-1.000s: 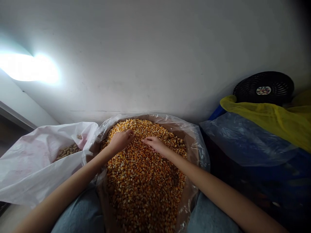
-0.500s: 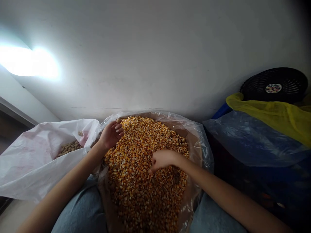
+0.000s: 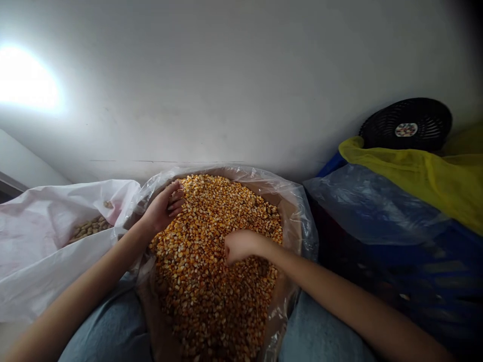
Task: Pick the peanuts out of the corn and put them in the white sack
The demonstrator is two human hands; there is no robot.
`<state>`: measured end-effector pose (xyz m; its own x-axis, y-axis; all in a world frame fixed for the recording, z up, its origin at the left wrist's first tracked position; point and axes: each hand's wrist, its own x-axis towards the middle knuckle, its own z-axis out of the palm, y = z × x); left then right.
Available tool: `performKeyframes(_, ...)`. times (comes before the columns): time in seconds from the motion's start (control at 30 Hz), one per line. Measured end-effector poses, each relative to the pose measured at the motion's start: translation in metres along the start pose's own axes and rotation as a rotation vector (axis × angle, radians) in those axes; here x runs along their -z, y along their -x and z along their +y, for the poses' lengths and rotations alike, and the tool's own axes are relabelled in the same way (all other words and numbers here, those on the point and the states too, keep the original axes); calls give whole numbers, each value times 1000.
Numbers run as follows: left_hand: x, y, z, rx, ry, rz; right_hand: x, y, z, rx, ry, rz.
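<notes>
Dried corn kernels (image 3: 204, 226), yellow and orange, fill a large sack lined with clear plastic (image 3: 307, 221) between my knees. My left hand (image 3: 166, 203) is at the sack's far left edge, palm turned inward and fingers curled. Whatever lies in its fingers is too dim to make out. Over the middle of the corn, my right hand (image 3: 241, 246) points down with its fingers bent together. Its fingertips are mostly hidden behind the hand, close to the kernels. Left of the sack, a white bag (image 3: 33, 211) lies open with unshelled peanuts (image 3: 88, 229) in it.
A pale wall (image 3: 226, 90) rises right behind the sack. On the right are a blue crate (image 3: 433, 271), clear plastic sheeting (image 3: 377, 201), yellow mesh cloth (image 3: 415, 168) and a round black fan grille (image 3: 407, 125). A bright light (image 3: 26, 78) shines at upper left.
The view has turned slightly, so everything sits further left. A small brown roundish thing seen at my left fingertips is no longer distinct. My right hand stays low over the corn, fingers more hidden.
</notes>
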<state>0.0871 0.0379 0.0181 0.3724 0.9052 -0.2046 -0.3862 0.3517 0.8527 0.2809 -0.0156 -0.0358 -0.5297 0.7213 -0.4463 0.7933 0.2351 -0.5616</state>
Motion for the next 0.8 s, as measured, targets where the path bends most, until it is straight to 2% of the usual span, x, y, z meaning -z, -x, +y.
performKeyframes(0.03,-4,0,-3,-12,-131,-6,15,8,4,45,-142,-44)
performKeyframes(0.1,-14,-2,-10,-27,-463,-80,40,23,15,128,-507,-17)
performKeyframes(0.17,-29,-10,-21,-89,-824,-186,55,33,27,179,-890,151)
performKeyframes(0.23,-49,-21,-38,-215,-1162,-258,60,39,37,221,-1180,372)
performKeyframes(0.3,-71,-34,-62,-312,-1472,-321,61,40,43,270,-1351,532)
performKeyframes(0.37,-92,-45,-90,-299,-1707,-465,60,37,46,305,-1463,592)
performKeyframes(0.47,-111,-57,-131,-253,-1734,-550,60,30,47,273,-1606,645)
performKeyframes(0.53,-115,-60,-151,-224,-1722,-561,61,26,50,213,-1661,696)
performKeyframes(0.6,-113,-63,-163,-191,-1710,-562,61,23,54,154,-1674,744)
performKeyframes(0.7,-110,-69,-158,-145,-1652,-557,61,19,62,67,-1621,806)
performKeyframes(0.77,-108,-71,-139,-128,-1594,-578,58,15,68,-21,-1476,834)
performKeyframes(0.8,-106,-71,-126,-105,-1537,-597,55,13,71,-65,-1314,832)
